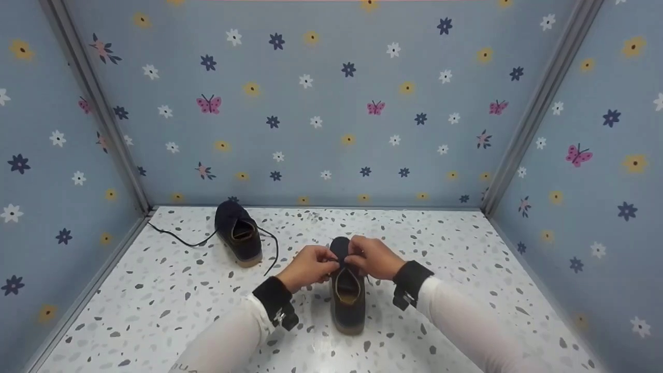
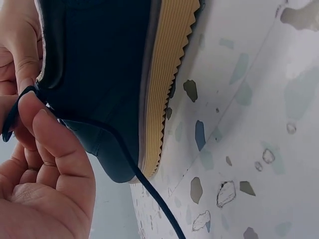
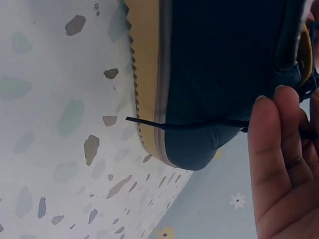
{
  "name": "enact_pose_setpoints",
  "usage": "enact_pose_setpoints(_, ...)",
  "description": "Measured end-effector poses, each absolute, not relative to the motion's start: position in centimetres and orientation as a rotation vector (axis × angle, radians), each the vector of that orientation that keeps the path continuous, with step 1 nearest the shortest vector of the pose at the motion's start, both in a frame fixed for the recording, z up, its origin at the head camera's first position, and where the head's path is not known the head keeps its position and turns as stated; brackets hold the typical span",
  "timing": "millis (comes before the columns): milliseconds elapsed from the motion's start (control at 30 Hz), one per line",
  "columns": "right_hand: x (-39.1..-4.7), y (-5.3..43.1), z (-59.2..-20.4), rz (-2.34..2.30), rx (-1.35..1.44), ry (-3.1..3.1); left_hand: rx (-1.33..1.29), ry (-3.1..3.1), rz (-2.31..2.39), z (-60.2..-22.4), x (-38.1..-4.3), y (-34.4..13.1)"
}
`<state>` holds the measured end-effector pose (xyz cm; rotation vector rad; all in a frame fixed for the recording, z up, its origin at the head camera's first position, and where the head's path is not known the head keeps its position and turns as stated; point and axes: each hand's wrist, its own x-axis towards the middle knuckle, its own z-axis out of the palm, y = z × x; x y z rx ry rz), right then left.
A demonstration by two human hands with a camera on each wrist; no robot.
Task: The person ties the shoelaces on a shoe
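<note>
The dark shoe stands upright on the speckled tabletop between both hands, toe pointing away from the person. The left hand pinches a bent piece of lace over the shoe's opening; the right hand holds lace there too, thumb and forefinger close together. The step looks like knotting, and the next move probably calls for drawing both ends outward evenly, without losing the bend.
</note>
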<state>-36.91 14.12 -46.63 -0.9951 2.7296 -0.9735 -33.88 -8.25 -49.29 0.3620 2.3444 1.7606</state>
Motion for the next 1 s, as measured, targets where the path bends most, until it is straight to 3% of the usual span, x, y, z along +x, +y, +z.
enact_pose_setpoints(500,-37.27,13.67,-47.19,-0.884,-1.136,2.795,0.435,2.428,1.716,-49.03,-33.61,-8.12)
enact_pose_setpoints(1000,-37.09,13.76,-47.61,-0.904,-1.087,2.741,0.442,2.477,1.694,-49.47,-33.86,-7.63)
